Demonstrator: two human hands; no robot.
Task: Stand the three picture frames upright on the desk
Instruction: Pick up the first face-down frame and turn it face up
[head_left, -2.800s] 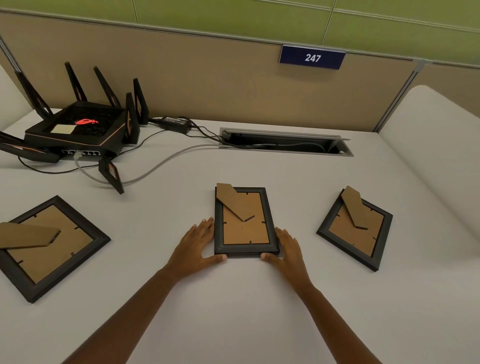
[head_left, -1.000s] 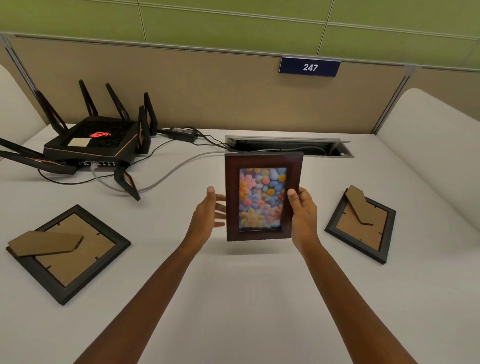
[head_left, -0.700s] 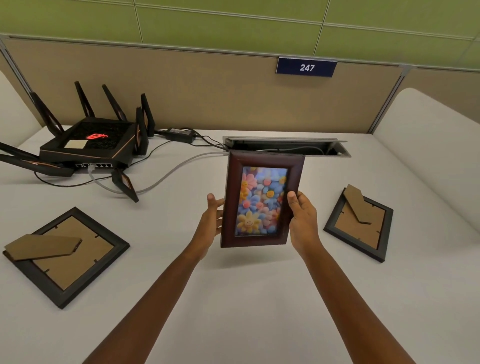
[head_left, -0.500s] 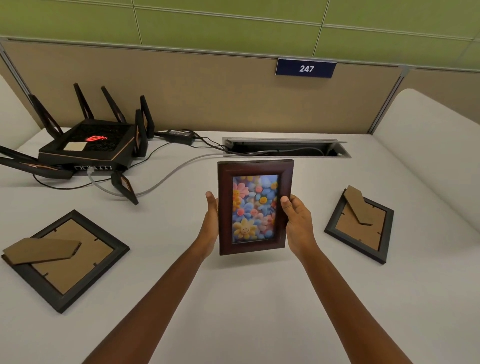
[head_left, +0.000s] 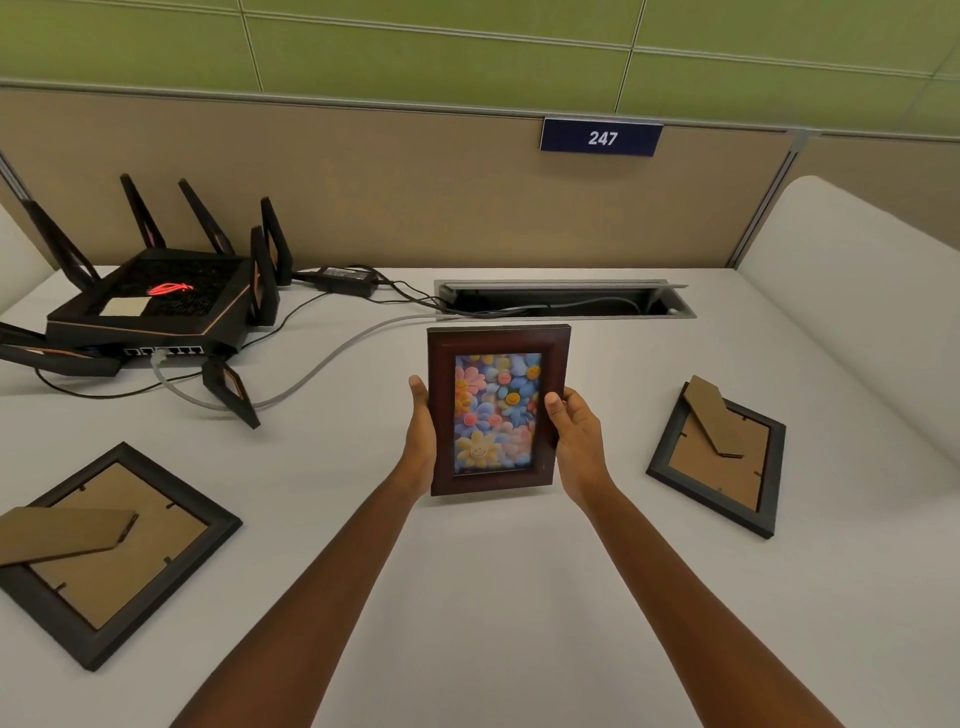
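Setting the first frame down on its bottom edge

Left hand (head_left: 422, 441) and right hand (head_left: 579, 441) clasp the flower frame (head_left: 496, 410), lowered since a moment ago, near the desk (head_left: 493, 597); beyond, two frames (head_left: 719, 457) lie face-down.

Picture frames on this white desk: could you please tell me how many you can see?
3. The brown wooden flower-picture frame is held upright at centre; one black frame lies face-down at left, another black frame face-down at right. None appears hidden.

A brown flower-picture frame (head_left: 497, 409) is held upright at mid-desk. Two black frames (head_left: 111, 556) (head_left: 719, 457) are laid face-down, left and right.
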